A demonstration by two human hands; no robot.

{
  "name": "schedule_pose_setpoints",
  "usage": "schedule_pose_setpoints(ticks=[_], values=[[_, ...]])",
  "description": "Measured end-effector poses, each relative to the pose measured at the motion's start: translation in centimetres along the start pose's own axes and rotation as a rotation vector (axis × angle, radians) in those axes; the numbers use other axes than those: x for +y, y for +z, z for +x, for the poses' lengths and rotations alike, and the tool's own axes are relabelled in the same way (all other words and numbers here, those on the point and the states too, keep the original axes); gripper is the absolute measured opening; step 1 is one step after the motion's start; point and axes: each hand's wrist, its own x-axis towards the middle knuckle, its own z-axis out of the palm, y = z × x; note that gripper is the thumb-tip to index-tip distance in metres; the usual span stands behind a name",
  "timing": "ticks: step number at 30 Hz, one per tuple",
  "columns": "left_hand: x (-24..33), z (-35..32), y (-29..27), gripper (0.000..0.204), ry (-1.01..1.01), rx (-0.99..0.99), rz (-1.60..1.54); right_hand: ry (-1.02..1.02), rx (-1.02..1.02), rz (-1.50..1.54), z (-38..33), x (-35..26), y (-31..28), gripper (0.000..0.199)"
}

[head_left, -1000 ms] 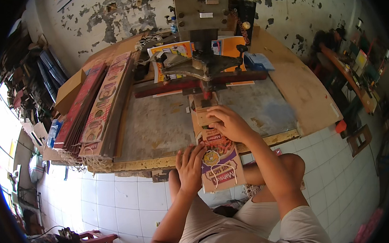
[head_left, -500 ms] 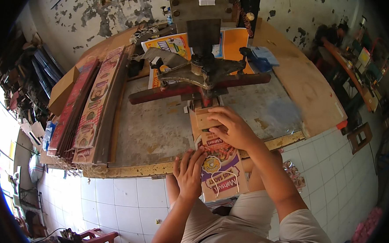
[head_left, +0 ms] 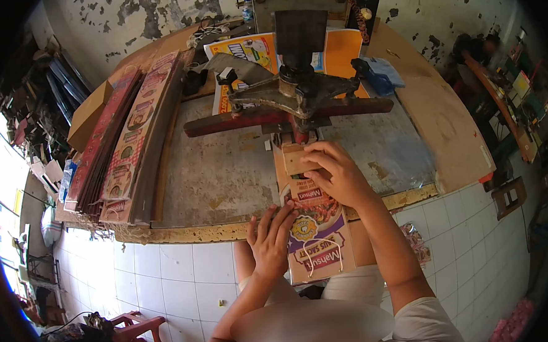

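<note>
Pressing flat on the far end of the purple-and-brown printed cardboard sheet (head_left: 314, 231), the right hand (head_left: 336, 177) feeds it under the grey metal press (head_left: 301, 95). The left hand (head_left: 270, 242) lies open-fingered along its left edge at the near edge of the worn workbench (head_left: 224, 173). Keeping the sheet square and fingertips clear of the press head seems wise.

Two bare forearms rising from the lower edge. Left hand (head_left: 270, 240) held palm down with fingers spread and pointing up and right, fingertips lightly touching. Right hand (head_left: 336, 175) reaching further forward, palm down, fingers curled and pressing flat, wrist bent, forearm angled back toward the right shoulder.
</note>
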Motion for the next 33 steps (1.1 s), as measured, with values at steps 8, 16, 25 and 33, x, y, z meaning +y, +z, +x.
schedule_pose_setpoints(ticks=[8, 16, 25, 33], values=[[0.1, 0.1, -0.1, 0.04, 0.001, 0.012, 0.008, -0.011, 0.037, 0.011, 0.0, -0.2, -0.3, 0.03], [0.6, 0.1, 0.0, 0.04, -0.043, 0.007, 0.075, 0.287, 0.33, -0.189, -1.2, 2.9, -1.1, 0.011], [0.2, 0.0, 0.4, 0.041, -0.015, 0.003, 0.092, 0.232, 0.072, -0.314, -2.3, 3.6, 0.1, 0.035], [0.3, 0.0, 0.5, 0.042, -0.009, 0.014, 0.075, 0.213, 0.059, -0.351, -2.4, 3.6, 0.5, 0.035]])
